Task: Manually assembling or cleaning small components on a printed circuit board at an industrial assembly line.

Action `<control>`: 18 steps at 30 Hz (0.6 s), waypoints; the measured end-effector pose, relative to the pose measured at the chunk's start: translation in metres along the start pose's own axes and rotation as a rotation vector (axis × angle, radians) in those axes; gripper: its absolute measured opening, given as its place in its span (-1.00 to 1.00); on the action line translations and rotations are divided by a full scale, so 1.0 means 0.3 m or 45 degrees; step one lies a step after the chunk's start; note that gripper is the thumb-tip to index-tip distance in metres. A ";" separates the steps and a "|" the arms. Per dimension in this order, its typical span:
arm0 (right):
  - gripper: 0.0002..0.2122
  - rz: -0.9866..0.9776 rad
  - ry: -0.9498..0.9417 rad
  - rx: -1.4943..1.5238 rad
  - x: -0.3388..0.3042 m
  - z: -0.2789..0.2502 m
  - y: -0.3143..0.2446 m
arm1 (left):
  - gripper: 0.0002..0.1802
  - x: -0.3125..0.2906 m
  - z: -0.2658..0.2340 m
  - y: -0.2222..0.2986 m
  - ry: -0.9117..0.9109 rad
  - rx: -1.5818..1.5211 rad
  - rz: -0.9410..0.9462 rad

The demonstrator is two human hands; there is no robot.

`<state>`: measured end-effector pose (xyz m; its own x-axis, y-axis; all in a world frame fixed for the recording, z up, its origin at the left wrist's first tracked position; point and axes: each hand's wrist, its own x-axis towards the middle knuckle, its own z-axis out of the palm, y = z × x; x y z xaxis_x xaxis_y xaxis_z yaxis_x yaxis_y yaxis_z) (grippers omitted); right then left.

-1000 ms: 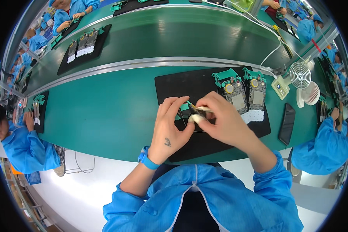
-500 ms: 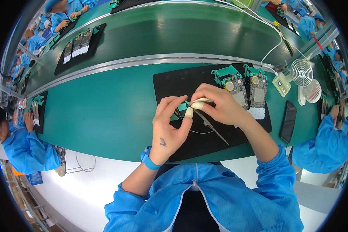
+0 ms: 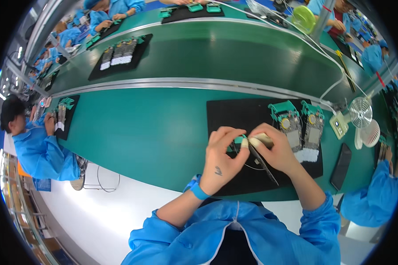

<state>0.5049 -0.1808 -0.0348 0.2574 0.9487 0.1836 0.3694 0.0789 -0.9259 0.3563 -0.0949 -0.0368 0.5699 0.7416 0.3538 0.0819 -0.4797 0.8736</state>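
Observation:
Above a black mat (image 3: 232, 112), both my hands hold one circuit board (image 3: 266, 168), seen almost edge-on and slanting down to the right. A small green plastic piece (image 3: 239, 139) and a thin grey cable (image 3: 254, 168) show at its upper end. My left hand (image 3: 223, 154) pinches that end between thumb and fingers; the thumb wears a pale finger cot. Curled round the board's other side is my right hand (image 3: 276, 150), also with pale finger cots. The exact contact between fingertips and board is partly hidden. Two more circuit boards (image 3: 292, 132) with green frames lie beyond my right hand.
Right of the mat are a black phone (image 3: 341, 166), a small fan (image 3: 361, 113) and a pale box (image 3: 339, 125) with cables. A metal rail (image 3: 163, 82) separates the table from a green conveyor (image 3: 185, 53) carrying a board-laden black mat (image 3: 119, 57). Co-workers (image 3: 44, 141) sit on both sides.
The whole view has shifted, so the table and hands appear farther right and lower. The board now slants more steeply, and my right fingers are more curled. Both hands keep their hold.

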 end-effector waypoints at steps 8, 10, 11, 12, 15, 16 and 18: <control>-0.72 0.053 0.067 -0.016 -0.102 0.007 -0.016 | -0.71 -0.018 0.030 -0.005 0.009 0.060 0.037; -0.71 0.073 0.138 -0.163 -0.102 0.020 -0.038 | -0.70 -0.019 0.036 -0.008 -0.001 0.052 0.025; -0.71 0.072 0.137 -0.161 -0.102 0.020 -0.036 | -0.70 -0.019 0.037 -0.008 0.000 0.054 0.024; -0.70 0.008 0.151 -0.238 -0.102 0.021 -0.032 | -0.70 -0.019 0.040 -0.007 0.006 0.050 0.032; -0.70 -0.011 0.166 -0.289 -0.109 0.021 -0.047 | -0.70 -0.020 0.042 -0.007 0.031 0.066 0.067; -0.71 0.019 0.164 -0.253 -0.106 0.023 -0.060 | -0.70 -0.021 0.030 0.000 0.026 0.074 0.068; -0.72 0.011 0.164 -0.235 -0.098 0.028 -0.058 | -0.71 -0.017 0.025 -0.011 0.010 0.069 0.089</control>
<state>0.4834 -0.2074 -0.0267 0.3685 0.9013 0.2275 0.5211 0.0024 -0.8535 0.3592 -0.1005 -0.0439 0.5693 0.7089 0.4164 0.0865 -0.5553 0.8271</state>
